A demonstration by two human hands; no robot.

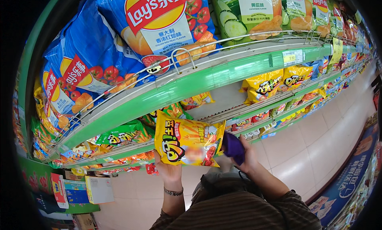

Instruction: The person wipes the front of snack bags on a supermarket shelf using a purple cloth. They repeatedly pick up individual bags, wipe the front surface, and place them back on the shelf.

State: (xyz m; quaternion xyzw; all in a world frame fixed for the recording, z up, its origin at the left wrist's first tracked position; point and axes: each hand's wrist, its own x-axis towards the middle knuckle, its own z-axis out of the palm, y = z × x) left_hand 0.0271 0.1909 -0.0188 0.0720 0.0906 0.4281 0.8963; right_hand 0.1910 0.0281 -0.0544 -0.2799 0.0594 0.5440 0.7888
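My left hand [169, 169] holds a yellow bag of potato snacks [191, 143] from beneath its lower left side, in front of the shelving. A watch or bracelet with a metal band sits on that wrist. In my right hand [249, 157] is a bunched purple cloth [234, 148], close against the bag's right edge. Whether the cloth touches the bag I cannot tell. Behind the yellow bag, green snack bags [126, 133] lie on a lower shelf, partly hidden by it.
Large blue Lay's chip bags [161, 18] and green cucumber-flavour bags [250, 12] fill the upper shelf behind a wire rail [250, 36]. A green shelf edge [209, 76] curves above my hands. More yellow bags [265, 85] stand lower right. Cardboard boxes [100, 189] are at lower left.
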